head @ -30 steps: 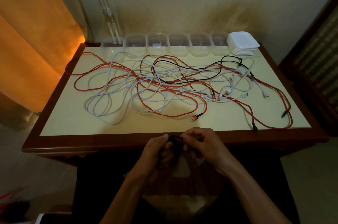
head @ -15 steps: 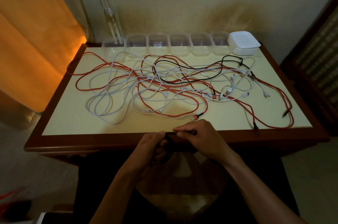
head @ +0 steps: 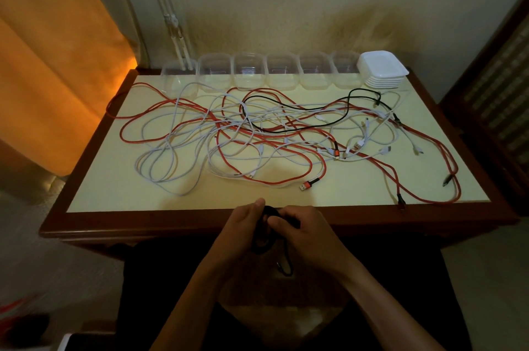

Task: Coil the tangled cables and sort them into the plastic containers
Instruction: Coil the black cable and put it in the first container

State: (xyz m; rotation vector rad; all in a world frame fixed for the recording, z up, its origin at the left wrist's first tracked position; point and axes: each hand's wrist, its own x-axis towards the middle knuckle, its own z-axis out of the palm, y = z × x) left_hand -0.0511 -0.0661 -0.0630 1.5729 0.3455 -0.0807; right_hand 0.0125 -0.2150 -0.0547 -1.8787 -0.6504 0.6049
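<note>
Fingers (head: 276, 223) of the right hand (head: 306, 231) pinch the top of a small black cable (head: 264, 239) coil at lower centre of the frame, and the left hand (head: 243, 224) wraps around the bundle from the other side, thumb up by the table (head: 200, 201) edge. Both hands are clenched on it, just in front of the wooden rim, and a short loose tail of the cable hangs below them.

The step in hand looks like finishing off this coil. To do it well, the left hand should keep the loops pressed flat together while the right feeds that hanging tail around or through them, so it cannot spring open. Loops of even size will sit neater in a box.

Across the middle of the frame the tangle (head: 272, 135) of red, white and black cables sprawls over the table, untouched. Along the upper edge of the table stands a row of clear plastic containers (head: 249, 71), with a stack of white lids (head: 383, 70) at the row's right end. The containers look empty, so I judge the task is barely begun; this black coil goes up there next.
</note>
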